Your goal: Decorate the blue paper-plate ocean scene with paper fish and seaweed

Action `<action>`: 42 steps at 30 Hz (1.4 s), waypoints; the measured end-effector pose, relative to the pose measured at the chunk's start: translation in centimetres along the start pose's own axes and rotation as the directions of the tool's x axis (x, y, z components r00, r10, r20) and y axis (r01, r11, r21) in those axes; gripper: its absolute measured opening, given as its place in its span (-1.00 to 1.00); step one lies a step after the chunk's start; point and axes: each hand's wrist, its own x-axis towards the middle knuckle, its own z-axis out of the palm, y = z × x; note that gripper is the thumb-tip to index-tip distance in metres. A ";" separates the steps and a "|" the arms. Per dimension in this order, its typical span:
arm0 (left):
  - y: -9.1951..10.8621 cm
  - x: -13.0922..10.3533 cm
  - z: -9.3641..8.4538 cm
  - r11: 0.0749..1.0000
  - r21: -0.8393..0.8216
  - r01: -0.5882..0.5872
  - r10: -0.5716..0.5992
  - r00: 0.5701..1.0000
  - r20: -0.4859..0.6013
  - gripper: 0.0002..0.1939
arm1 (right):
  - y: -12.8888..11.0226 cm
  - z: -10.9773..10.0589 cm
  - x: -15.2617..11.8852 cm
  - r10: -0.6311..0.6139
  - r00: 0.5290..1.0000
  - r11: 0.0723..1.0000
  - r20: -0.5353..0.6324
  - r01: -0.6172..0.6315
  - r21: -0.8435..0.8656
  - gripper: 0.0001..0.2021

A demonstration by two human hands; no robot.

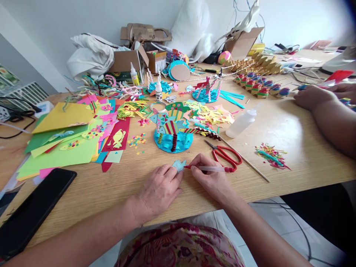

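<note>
A small light-blue paper fish [178, 165] with a dotted body lies at the table's front edge. My left hand [160, 185] pins it by its left and lower side, fingers bent together. Between thumb and fingers of my right hand [208, 178] is a red pen [213, 168] with a whitish barrel, its tip at the fish's tail. Just beyond stands a fish decoration [169, 126] of striped and spotted paper fish on a round blue base [164, 144]. Red-handled scissors [226, 155] lie open beside my right hand, next to a thin wooden stick [254, 169].
Coloured paper sheets [62, 135] and a black phone [36, 211] lie at left. A clear squeeze bottle [241, 123] and a pile of scraps [271, 155] are at right. Another person's hand [315, 97] rests at far right. Cardboard boxes [126, 61] stand at the back.
</note>
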 end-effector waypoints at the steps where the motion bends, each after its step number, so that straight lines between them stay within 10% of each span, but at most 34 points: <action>1: 0.0 0.0 0.0 1.000 0.000 -0.001 0.001 1.000 -0.001 -0.63 | 0.1 0.0 0.0 -0.002 1.000 1.000 0.002 0.002 -0.005 -0.90; 42: 0.0 0.2 0.1 1.000 0.005 0.007 -0.007 1.000 0.002 -0.65 | -0.6 -0.1 0.1 0.015 1.000 0.996 -0.002 -0.015 -0.087 -0.91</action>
